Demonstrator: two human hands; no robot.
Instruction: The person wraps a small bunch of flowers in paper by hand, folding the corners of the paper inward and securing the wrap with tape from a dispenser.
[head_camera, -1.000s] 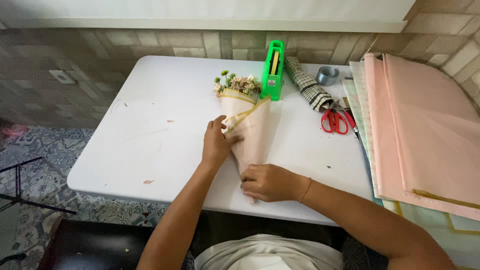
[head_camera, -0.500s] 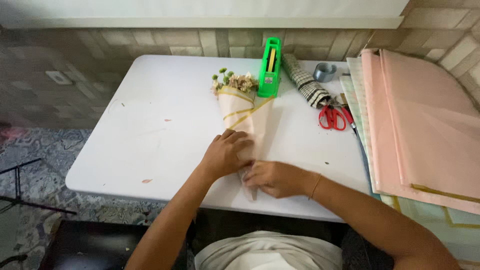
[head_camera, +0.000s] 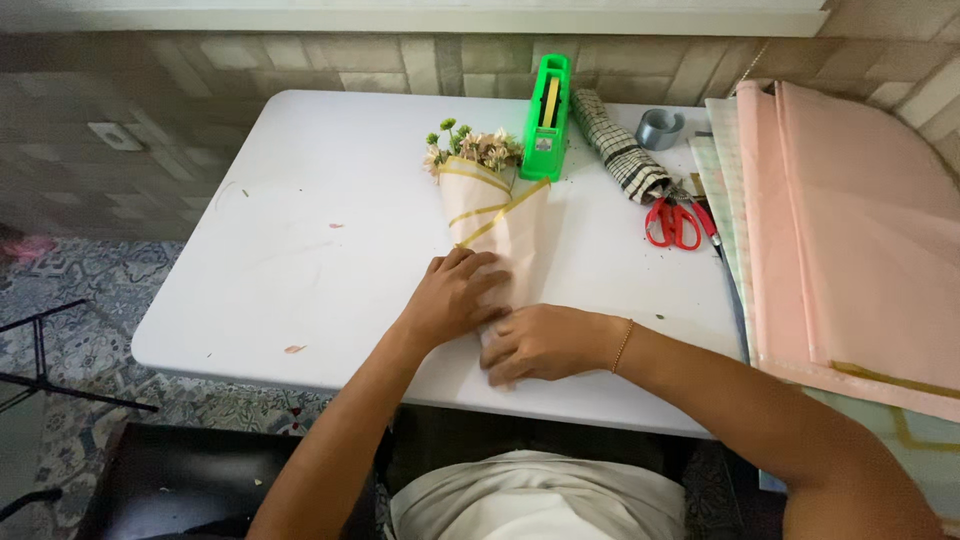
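a small bouquet (head_camera: 492, 205) is being held flat on the white table (head_camera: 300, 230), its flower heads pointing away toward the wall and its narrow stem end lying near the front edge. the lower part of its pale pink wrap, edged with a gold band, is being pressed down by both hands. the left hand (head_camera: 455, 296) is being laid over the wrap from the left, fingers curled loosely on the paper, while the right hand (head_camera: 545, 342) is being cupped over the stem end just beside it (the two hands are touching or nearly so). whether the paper is being pinched under the palms cannot be told. just beyond the flowers a green tape dispenser (head_camera: 546, 115) is standing. to its right a rolled checked cloth (head_camera: 618, 145) is lying, with a grey tape roll (head_camera: 660, 128) near it and red scissors (head_camera: 675, 222) at its lower end. pink paper sheets (head_camera: 850, 230) are being kept stacked along the right edge.
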